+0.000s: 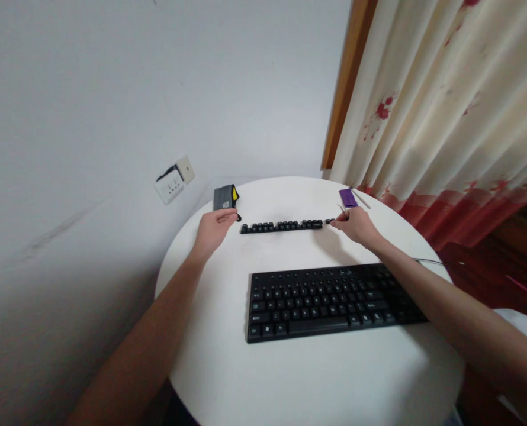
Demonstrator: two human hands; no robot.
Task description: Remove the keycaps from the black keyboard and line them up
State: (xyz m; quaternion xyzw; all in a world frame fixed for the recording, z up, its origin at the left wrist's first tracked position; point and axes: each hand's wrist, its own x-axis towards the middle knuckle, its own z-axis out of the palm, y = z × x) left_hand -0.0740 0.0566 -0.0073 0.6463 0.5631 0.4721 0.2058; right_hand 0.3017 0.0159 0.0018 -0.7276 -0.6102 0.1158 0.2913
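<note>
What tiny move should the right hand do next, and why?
Maybe the right hand should nudge the end keys left: they lie at its fingertips, and a small gap parts them from the long row.

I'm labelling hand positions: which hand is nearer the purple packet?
The right hand: it is just on the near side of the purple packet. The left hand is well to its left, by the gray pouch.
</note>
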